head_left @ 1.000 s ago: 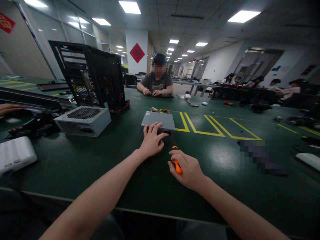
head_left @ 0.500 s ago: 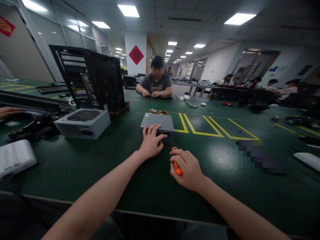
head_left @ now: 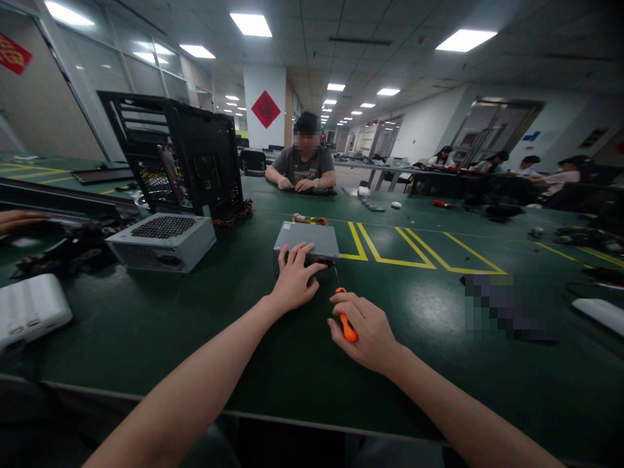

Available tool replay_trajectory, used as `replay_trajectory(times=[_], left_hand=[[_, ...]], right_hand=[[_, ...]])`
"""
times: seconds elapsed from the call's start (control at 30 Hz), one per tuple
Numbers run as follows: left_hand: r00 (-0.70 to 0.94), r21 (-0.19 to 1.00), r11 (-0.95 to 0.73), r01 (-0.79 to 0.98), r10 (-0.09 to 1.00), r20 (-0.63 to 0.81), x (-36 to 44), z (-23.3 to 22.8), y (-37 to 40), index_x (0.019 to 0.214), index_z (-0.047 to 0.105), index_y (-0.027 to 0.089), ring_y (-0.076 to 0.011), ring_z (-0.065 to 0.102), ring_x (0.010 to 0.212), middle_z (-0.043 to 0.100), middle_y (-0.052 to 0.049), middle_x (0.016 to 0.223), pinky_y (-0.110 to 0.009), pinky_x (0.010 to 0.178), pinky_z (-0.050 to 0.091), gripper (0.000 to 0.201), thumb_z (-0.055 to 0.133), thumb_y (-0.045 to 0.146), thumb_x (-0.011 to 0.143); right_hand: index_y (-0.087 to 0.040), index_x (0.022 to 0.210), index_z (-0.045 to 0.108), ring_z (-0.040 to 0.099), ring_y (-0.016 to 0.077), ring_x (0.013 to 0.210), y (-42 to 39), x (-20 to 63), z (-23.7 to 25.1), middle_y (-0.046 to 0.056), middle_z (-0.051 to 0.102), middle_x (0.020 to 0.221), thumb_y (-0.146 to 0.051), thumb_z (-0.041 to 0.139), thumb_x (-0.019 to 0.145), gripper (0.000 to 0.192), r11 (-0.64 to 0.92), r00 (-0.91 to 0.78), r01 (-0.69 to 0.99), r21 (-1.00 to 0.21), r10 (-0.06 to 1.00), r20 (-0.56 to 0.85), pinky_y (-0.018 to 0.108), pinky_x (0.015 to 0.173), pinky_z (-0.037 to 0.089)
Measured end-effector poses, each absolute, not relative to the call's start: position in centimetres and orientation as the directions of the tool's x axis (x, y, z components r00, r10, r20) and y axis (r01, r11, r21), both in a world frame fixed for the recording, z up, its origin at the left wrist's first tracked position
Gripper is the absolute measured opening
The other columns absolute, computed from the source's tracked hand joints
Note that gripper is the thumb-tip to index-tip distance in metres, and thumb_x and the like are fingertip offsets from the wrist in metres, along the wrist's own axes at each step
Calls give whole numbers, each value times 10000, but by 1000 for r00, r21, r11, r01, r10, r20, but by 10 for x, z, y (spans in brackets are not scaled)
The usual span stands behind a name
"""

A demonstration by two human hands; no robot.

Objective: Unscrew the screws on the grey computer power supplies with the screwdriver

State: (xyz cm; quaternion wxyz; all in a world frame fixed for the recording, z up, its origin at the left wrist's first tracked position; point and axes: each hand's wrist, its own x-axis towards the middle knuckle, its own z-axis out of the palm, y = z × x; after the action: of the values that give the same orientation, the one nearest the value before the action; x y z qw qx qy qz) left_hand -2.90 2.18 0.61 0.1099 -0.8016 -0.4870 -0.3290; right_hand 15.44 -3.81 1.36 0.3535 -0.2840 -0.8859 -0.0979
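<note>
A grey power supply unit sits on the green table in front of me, with a bundle of coloured cables behind it. My left hand grips its near edge, fingers over the top and thumb along the front face. In my right hand is an orange-handled screwdriver, held between thumb and fingers. Its thin shaft points up and away to the near right corner of the unit. Whether the tip sits in a screw is too small to tell.
To the left stand a second power supply and an open black computer case. A white box-shaped device lies near the left edge. Another person sits across the table. A hand shows at far left.
The fingers of my right hand have shifted slightly on the screwdriver handle, the thumb now a little further left. My left hand and the power supply stay in place.
</note>
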Motion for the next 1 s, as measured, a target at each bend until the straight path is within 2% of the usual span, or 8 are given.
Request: replay_trajectory(times=[0.17, 0.3, 0.43, 0.53, 0.63, 0.8, 1.0], left_hand=[[312, 137, -502, 854, 705, 636, -29, 6, 22, 1053, 623, 295, -276, 257, 1289, 369, -55, 1363, -534, 1062, 88, 348, 541, 201, 729], [309, 141, -505, 852, 701, 643, -29, 5, 23, 1055, 622, 292, -271, 251, 1292, 375, -56, 1357, -523, 1067, 78, 355, 545, 192, 723], [300, 157, -500, 852, 711, 637, -28, 5, 23, 1051, 625, 293, -282, 260, 1283, 377, -53, 1359, -532, 1063, 77, 363, 547, 186, 713], [304, 151, -499, 853, 711, 635, -28, 6, 22, 1047, 629, 289, -287, 264, 1280, 377, -55, 1361, -541, 1057, 90, 357, 542, 188, 716], [300, 150, -497, 854, 708, 640, -28, 6, 22, 1040, 635, 290, -287, 261, 1282, 382, -55, 1358, -542, 1057, 94, 348, 539, 191, 721], [298, 144, -495, 857, 704, 645, -29, 5, 23, 1036, 634, 299, -272, 251, 1293, 374, -55, 1360, -522, 1069, 76, 342, 546, 192, 723], [303, 157, -507, 848, 705, 641, -30, 6, 22, 1042, 633, 295, -267, 250, 1294, 369, -60, 1360, -518, 1070, 75, 341, 537, 186, 733]], right_hand=[[-165, 848, 545, 579, 170, 775, -39, 155, 19, 86, 619, 912, -297, 495, 826, 143, 831, -621, 557, -2, 418, 664, 306, 663, 441], [-156, 924, 521, 575, 166, 785, -40, 154, 16, 104, 599, 955, -249, 463, 836, 140, 824, -602, 566, -31, 439, 668, 290, 646, 446], [-168, 835, 500, 565, 148, 733, -39, 154, 14, 84, 605, 907, -218, 469, 822, 60, 827, -593, 560, -47, 440, 675, 287, 644, 439], [-172, 786, 513, 560, 142, 714, -39, 155, 14, 68, 613, 881, -250, 501, 818, 85, 829, -616, 559, -13, 426, 663, 285, 638, 426], [-170, 800, 535, 567, 154, 760, -38, 155, 15, 76, 607, 907, -278, 511, 822, 112, 828, -630, 560, 16, 414, 657, 290, 651, 426], [-160, 925, 523, 564, 171, 797, -37, 155, 15, 94, 585, 941, -223, 481, 819, 130, 819, -615, 574, 11, 423, 666, 298, 657, 438], [-166, 847, 521, 554, 167, 775, -37, 156, 15, 81, 595, 918, -219, 512, 806, 68, 828, -629, 561, 18, 412, 660, 309, 668, 430]])
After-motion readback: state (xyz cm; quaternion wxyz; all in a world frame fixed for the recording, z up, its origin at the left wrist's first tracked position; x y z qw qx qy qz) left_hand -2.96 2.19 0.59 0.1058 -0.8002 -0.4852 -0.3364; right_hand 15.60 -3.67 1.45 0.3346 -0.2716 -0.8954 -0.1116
